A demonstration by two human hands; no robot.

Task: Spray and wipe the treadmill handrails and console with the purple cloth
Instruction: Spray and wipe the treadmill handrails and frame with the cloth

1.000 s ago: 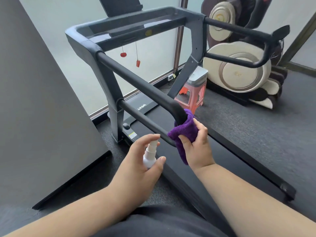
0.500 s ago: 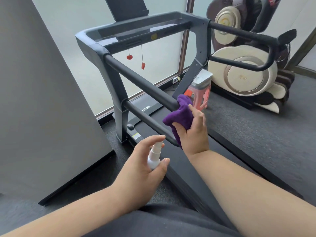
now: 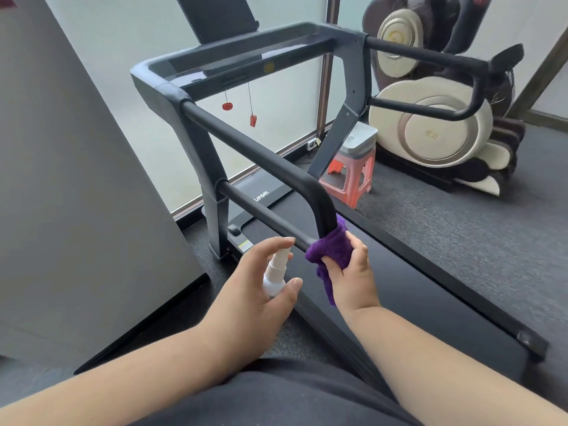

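1. The purple cloth (image 3: 330, 245) is a deep violet, fuzzy towel, bunched around the near bend of the treadmill's left handrail (image 3: 261, 158), just where the padded black bar curves down to meet the thinner lower rail; a loose tail of it hangs below the hand.
2. The right hand (image 3: 350, 272) grips the cloth, fingers and thumb curled round it and the bar beneath.
3. The left hand (image 3: 261, 290) holds a small white spray bottle (image 3: 275, 272), thumb curled against its body and the forefinger arched over the nozzle top, which points towards the lower rail.
4. The console (image 3: 246, 53) sits at the far end, grey-framed with a dark glossy panel, and a red safety clip (image 3: 252, 120) dangles from it on a cord.
5. Beyond the right handrail (image 3: 430, 59) stand an orange plastic stool (image 3: 350, 176) and a cream massage chair (image 3: 430, 130).
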